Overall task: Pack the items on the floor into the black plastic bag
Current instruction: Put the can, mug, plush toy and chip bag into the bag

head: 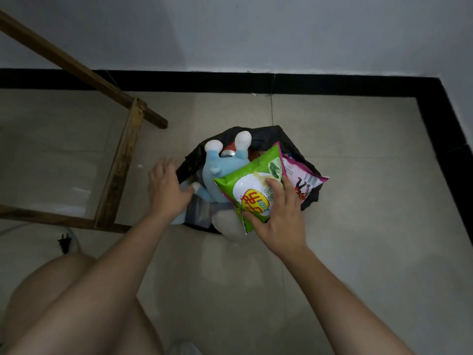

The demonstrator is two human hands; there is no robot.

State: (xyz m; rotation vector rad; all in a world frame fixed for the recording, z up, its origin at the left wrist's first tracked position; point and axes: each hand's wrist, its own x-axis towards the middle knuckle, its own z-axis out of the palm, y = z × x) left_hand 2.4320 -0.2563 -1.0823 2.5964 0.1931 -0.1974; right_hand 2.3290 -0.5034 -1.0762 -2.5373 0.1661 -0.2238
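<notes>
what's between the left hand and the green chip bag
The blue plush toy, lying in the black plastic bag, sits between the left hand and the green chip bag in the head view.

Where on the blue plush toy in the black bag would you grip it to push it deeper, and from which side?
Grip the blue plush toy round its soft blue body, coming from the left, where the left hand already rests at the black plastic bag rim. The green snack packet, held by the right hand, covers its right side, and its white feet point away.
</notes>
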